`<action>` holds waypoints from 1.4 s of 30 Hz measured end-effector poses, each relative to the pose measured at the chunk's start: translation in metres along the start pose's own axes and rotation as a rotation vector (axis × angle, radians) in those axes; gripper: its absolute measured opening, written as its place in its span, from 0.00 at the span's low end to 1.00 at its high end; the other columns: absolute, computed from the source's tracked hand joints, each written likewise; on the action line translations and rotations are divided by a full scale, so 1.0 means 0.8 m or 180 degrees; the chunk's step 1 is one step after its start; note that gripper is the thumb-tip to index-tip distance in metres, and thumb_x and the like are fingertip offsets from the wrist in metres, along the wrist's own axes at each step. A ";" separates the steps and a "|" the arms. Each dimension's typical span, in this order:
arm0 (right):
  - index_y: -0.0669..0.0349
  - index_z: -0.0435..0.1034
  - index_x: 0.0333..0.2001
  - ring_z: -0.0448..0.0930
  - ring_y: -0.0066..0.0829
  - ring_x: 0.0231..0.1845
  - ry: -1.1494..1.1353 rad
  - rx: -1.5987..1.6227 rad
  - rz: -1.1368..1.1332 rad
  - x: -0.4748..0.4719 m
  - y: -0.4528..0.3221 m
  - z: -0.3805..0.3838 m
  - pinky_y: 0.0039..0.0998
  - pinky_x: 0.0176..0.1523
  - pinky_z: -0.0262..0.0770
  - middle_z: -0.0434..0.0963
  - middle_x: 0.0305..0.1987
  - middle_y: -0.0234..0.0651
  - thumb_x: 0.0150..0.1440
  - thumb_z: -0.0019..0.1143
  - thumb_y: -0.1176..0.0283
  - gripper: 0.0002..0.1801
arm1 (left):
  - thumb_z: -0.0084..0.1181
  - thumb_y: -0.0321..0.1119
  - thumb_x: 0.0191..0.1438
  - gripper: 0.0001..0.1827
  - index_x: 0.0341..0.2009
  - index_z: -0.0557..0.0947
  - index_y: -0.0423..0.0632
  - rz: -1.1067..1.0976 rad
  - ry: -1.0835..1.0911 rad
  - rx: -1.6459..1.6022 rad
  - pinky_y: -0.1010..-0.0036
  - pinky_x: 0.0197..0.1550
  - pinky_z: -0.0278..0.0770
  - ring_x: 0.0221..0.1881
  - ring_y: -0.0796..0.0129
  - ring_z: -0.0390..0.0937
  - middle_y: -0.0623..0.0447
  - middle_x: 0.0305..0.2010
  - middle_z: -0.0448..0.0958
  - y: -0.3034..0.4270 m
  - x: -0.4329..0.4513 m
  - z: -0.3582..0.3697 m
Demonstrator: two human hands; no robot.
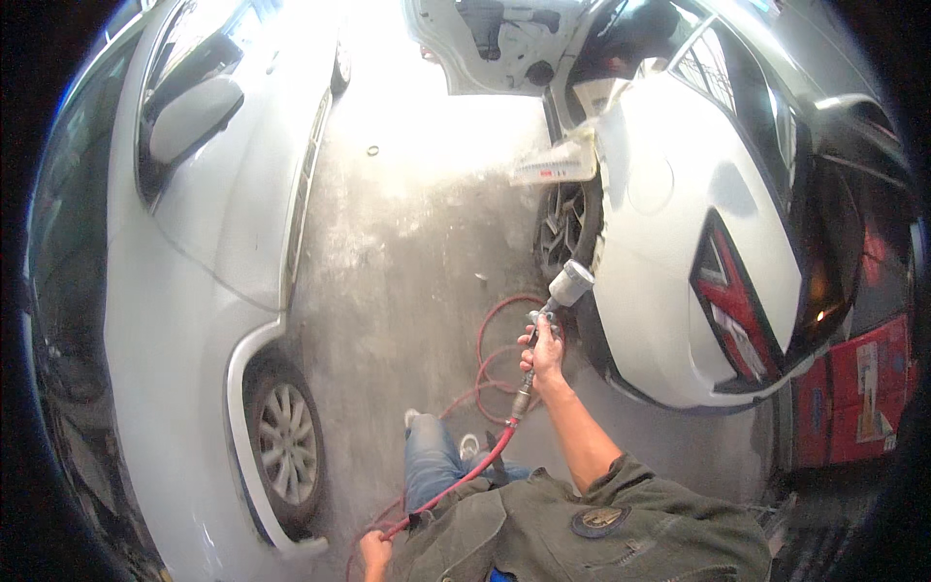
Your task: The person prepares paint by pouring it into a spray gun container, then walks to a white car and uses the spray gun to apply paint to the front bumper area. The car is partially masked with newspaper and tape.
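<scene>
My right hand (544, 351) is closed round the handle of a spray gun (544, 318) with a pale paint cup (571, 282) on it. The gun is near the rear wheel arch of a white car (654, 284) on the right, whose quarter panel shows grey patches. A red air hose (473, 473) runs from the gun's handle down across my body to my left hand (375, 549), which grips it at the bottom edge. Masking material (560, 164) hangs over the top of that car's rear wheel (564, 225).
A silver-white car (196, 291) stands along the left, its wheel (287, 444) near my legs. Hose loops (484, 364) lie on the concrete floor (407, 291) beside a small ring (373, 150). An open car door (502, 44) juts out ahead. Red boxes (851, 393) stand at the right.
</scene>
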State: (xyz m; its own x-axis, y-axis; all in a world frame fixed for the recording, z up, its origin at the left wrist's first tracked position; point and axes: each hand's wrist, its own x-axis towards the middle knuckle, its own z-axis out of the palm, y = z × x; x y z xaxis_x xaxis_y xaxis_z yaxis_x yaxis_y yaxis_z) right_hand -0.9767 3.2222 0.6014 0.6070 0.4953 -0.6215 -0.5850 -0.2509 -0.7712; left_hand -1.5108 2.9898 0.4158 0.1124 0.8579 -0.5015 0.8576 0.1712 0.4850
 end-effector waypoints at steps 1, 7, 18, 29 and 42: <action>0.56 0.64 0.39 0.58 0.16 0.10 0.0050 -0.0057 -0.0038 0.027 -0.020 0.020 0.21 0.14 0.54 0.71 0.25 0.31 0.60 0.47 0.45 0.24 | 0.62 0.47 0.50 0.22 0.19 0.79 0.39 -0.0161 0.0109 -0.0029 0.55 0.27 0.66 0.24 0.41 0.72 0.37 0.20 0.74 0.006 0.038 -0.004; 0.57 0.65 0.38 0.58 0.15 0.11 0.0155 -0.0138 -0.0068 0.199 -0.119 0.137 0.20 0.15 0.53 0.71 0.25 0.30 0.61 0.46 0.46 0.23 | 0.53 0.47 0.59 0.25 0.20 0.78 0.36 -0.0840 0.0904 -0.0385 0.55 0.25 0.61 0.19 0.44 0.66 0.33 0.17 0.69 0.192 0.310 -0.092; 0.60 0.67 0.38 0.56 0.12 0.09 0.0409 0.0085 -0.0306 0.421 -0.325 0.278 0.18 0.14 0.50 0.73 0.25 0.29 0.62 0.46 0.49 0.23 | 0.57 0.42 0.58 0.28 0.13 0.65 0.39 0.0791 0.0635 -0.1024 0.67 0.20 0.53 0.19 0.73 0.51 0.54 0.13 0.51 0.559 0.871 -0.258; 0.60 0.68 0.40 0.56 0.12 0.11 0.1045 0.0934 -0.0420 0.654 -0.449 0.330 0.18 0.15 0.52 0.73 0.26 0.31 0.63 0.44 0.51 0.22 | 0.52 0.47 0.62 0.29 0.13 0.65 0.43 0.1597 -0.0726 -0.0946 0.70 0.21 0.49 0.20 0.76 0.53 0.60 0.14 0.57 0.915 1.271 -0.258; 0.55 0.70 0.27 0.66 0.19 0.20 0.2881 0.1567 -0.1316 0.764 -0.563 0.459 0.26 0.24 0.61 0.70 0.22 0.24 0.60 0.48 0.45 0.24 | 0.55 0.45 0.58 0.21 0.29 0.78 0.36 0.3159 -0.2260 0.0537 0.71 0.33 0.74 0.28 0.66 0.75 0.46 0.29 0.78 1.183 1.580 -0.225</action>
State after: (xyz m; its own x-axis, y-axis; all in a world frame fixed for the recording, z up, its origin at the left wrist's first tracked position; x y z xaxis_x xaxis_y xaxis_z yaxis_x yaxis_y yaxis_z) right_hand -0.5397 3.9429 0.6193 0.8560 -0.3761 -0.3547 -0.2746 0.2507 -0.9283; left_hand -0.6478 4.3237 0.3699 0.9550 0.1181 -0.2722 0.2933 -0.5145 0.8058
